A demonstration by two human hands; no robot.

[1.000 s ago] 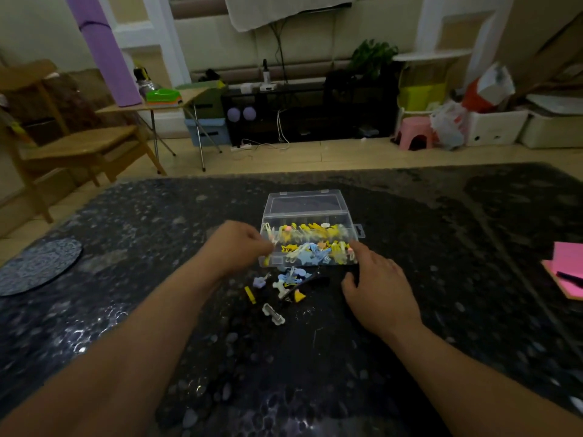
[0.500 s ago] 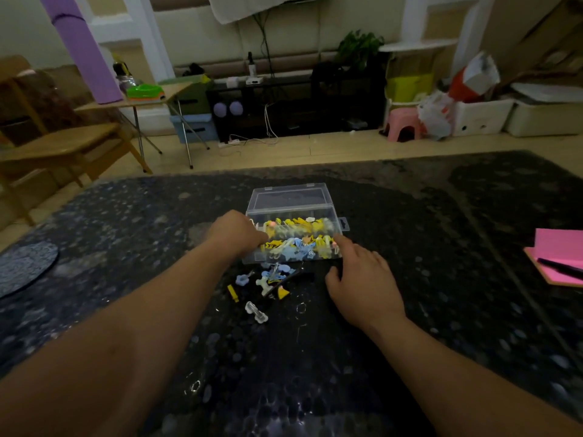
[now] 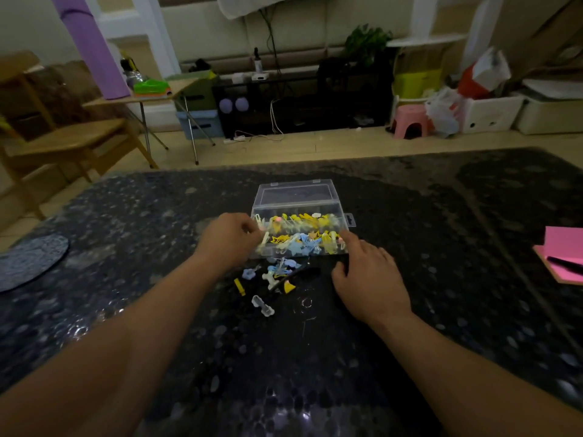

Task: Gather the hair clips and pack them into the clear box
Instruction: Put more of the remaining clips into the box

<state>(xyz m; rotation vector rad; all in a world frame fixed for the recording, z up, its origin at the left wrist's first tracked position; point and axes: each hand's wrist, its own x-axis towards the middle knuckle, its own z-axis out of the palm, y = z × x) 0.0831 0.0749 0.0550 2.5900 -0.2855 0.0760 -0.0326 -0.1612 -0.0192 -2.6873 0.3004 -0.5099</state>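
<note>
The clear box [image 3: 296, 197] stands open on the dark table, its lid tipped back, and holds several yellow, blue and white hair clips [image 3: 299, 234]. Several loose hair clips [image 3: 268, 275] lie on the table just in front of it, among them a yellow one [image 3: 239, 286] and a clear one [image 3: 262, 305]. My left hand [image 3: 228, 239] is at the box's left front corner, fingers pinched on a pale clip at the rim. My right hand [image 3: 367, 275] rests flat with spread fingers at the box's right front corner, its forefinger touching the box.
The dark speckled table [image 3: 157, 247] has a round grey mat [image 3: 28, 263] at its left edge and a pink notepad with a pen [image 3: 564, 253] at the right edge. Wooden chairs [image 3: 63, 137], a folding table and storage boxes stand beyond on the floor.
My left hand has stayed at the box's left corner, shifting slightly over the rim. My right hand holds its place. The view shifted slightly.
</note>
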